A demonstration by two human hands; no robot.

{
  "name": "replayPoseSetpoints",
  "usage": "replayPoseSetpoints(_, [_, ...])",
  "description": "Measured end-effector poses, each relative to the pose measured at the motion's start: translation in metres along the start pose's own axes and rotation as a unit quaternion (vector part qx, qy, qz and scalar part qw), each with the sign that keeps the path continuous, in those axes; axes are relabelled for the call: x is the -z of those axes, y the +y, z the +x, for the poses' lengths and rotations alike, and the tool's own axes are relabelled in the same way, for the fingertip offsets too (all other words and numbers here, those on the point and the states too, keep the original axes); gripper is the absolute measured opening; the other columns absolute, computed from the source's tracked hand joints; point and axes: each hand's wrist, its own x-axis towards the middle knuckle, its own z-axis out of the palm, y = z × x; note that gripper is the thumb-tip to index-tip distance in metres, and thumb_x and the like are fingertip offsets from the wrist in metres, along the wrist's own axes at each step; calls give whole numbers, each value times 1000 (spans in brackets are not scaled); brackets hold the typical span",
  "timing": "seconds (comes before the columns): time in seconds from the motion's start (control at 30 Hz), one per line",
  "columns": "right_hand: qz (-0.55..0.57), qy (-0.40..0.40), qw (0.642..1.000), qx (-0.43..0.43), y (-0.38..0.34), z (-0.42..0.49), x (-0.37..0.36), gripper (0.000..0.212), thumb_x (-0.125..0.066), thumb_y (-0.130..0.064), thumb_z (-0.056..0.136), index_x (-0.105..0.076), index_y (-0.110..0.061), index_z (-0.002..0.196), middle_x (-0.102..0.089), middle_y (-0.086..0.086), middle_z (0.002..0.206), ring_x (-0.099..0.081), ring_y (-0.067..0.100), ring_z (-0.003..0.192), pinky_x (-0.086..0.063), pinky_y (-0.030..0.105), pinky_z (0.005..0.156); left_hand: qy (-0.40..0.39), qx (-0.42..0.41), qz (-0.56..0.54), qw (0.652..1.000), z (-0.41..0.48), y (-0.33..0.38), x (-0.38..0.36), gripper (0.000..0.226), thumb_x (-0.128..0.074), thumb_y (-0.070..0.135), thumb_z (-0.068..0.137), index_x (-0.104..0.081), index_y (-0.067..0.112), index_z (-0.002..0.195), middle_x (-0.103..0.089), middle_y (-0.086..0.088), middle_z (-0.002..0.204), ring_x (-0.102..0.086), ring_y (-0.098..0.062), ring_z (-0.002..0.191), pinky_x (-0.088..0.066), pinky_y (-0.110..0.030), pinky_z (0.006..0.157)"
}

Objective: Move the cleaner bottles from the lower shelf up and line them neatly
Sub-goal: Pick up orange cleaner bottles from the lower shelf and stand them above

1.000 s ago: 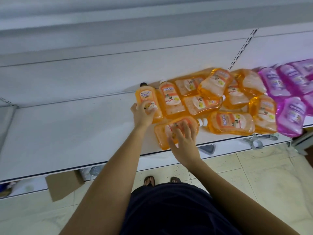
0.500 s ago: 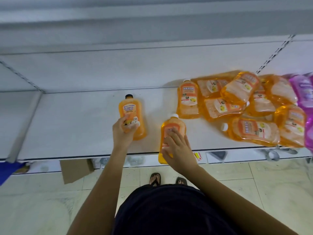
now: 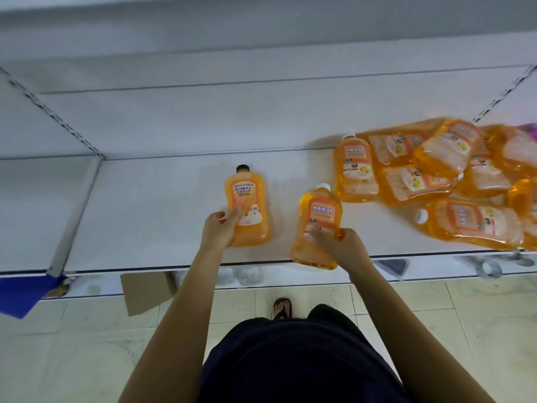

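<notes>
My left hand (image 3: 218,231) grips the lower part of an orange cleaner bottle with a black cap (image 3: 247,205), which lies flat on the white shelf (image 3: 145,205). An orange bottle with a white cap (image 3: 318,219) is held at its lower half by my right hand (image 3: 338,245); its base hangs over the shelf's front edge. Several more orange bottles (image 3: 436,175) lie in a loose heap at the right of the same shelf, one (image 3: 355,167) at the heap's left edge with its cap pointing to the back.
A purple bottle (image 3: 530,129) shows at the far right edge. Below the shelf's front edge are a piece of cardboard (image 3: 145,289), clear plastic bottles (image 3: 244,274) and a blue thing (image 3: 23,295). Tiled floor and my sandalled foot (image 3: 282,308) lie below.
Both hands have slid their bottles leftward, away from the heap. The right hand's bottle has been turned from lying sideways to cap pointing back. The view has shifted left.
</notes>
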Motion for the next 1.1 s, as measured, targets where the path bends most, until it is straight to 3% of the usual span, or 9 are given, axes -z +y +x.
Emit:
replayPoseSetpoints(0.07, [42, -17, 999, -19, -3, -4, 2, 48, -68, -46, 77, -61, -8, 106, -67, 10, 101, -63, 26, 93, -53, 37, 82, -21, 8, 0, 1000, 2, 2, 0, 33, -53, 48, 89, -53, 16, 99, -61, -6, 102, -58, -22, 90, -46, -32, 77])
replayPoseSetpoints(0.2, [88, -46, 994, -44, -1, -19, 7, 41, -73, -34, 77, -62, -5, 104, -65, 11, 98, -61, 21, 85, -49, 25, 65, -58, 34, -20, 998, 5, 8, 2, 46, -59, 44, 87, -57, 7, 114, -63, -8, 106, -58, -22, 92, -47, -33, 79])
replayPoseSetpoints(0.37, [167, -97, 978, -77, 18, -38, 14, 34, -75, -30, 73, -60, -12, 97, -67, 9, 97, -64, 23, 88, -54, 35, 76, -54, 43, -42, 997, 0, -2, 3, 50, -63, 42, 84, -54, 6, 117, -63, -9, 112, -59, -26, 100, -49, -40, 86])
replayPoseSetpoints(0.57, [128, -61, 989, -46, 55, -58, 21, 102, -82, -60, 38, -51, -10, 122, -64, 7, 110, -64, 24, 95, -56, 42, 78, -12, 39, -95, 995, -32, -36, 5, 50, -66, 41, 82, -55, 7, 118, -63, -9, 115, -61, -28, 105, -49, -47, 94])
replayPoseSetpoints(0.63, [140, -56, 988, -30, 70, -69, 26, 109, -79, -64, 33, -50, -10, 123, -63, 7, 112, -64, 24, 97, -55, 44, 79, 11, 23, -89, 996, -47, -46, 6, 50, -66, 40, 82, -55, 8, 118, -63, -8, 115, -60, -27, 105, -48, -45, 94])
replayPoseSetpoints(0.77, [160, -50, 986, -9, 95, -102, 40, 76, -80, -40, 62, -48, -10, 124, -61, 7, 115, -61, 24, 99, -53, 43, 83, 21, -12, -146, 989, -91, -63, 5, 33, -67, 27, 84, -55, 11, 110, -62, -9, 112, -60, -24, 99, -49, -36, 81])
replayPoseSetpoints(0.83, [158, -47, 986, 19, 105, -118, 48, 68, -79, -36, 65, -50, -11, 121, -61, 7, 113, -61, 23, 98, -52, 39, 79, 18, -37, -181, 983, -117, -72, 5, 29, -67, 21, 83, -56, 11, 108, -63, -10, 112, -61, -25, 100, -49, -36, 82])
replayPoseSetpoints(0.97, [157, -54, 981, 103, 108, -152, 63, 23, -74, -14, 73, -62, -24, 91, -68, -1, 91, -64, 19, 87, -50, 31, 72, 32, -89, -237, 967, -164, -85, 12, 32, -68, 15, 81, -57, 10, 110, -66, -7, 106, -63, -21, 97, -52, -35, 84])
replayPoseSetpoints(1.1, [196, -46, 967, 159, 89, -181, 76, 39, -78, -12, 68, -56, -17, 99, -66, 0, 97, -63, 20, 92, -50, 30, 74, 53, -153, -302, 940, -201, -79, 37, 36, -74, 17, 71, -60, 9, 104, -68, -6, 100, -66, -21, 94, -54, -36, 81])
